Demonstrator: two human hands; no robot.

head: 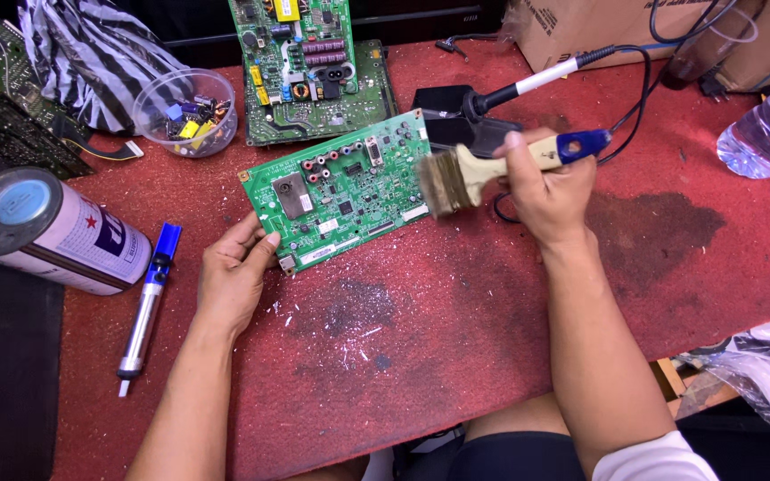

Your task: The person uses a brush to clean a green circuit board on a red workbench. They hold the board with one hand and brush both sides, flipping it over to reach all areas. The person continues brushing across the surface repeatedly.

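From the head view, I judge I'm mid-brushing: my right hand (541, 178) is closed round the brush (492, 169) handle, bristles at the right edge of the board (340, 191), perhaps just touching it. The board lies flat near the mat's (456, 356) far edge, at the middle. My left hand (233, 272) is half open, thumb and fingertips pinning its near-left corner (white flecks lie below). Next calls for steady sweeps across it.
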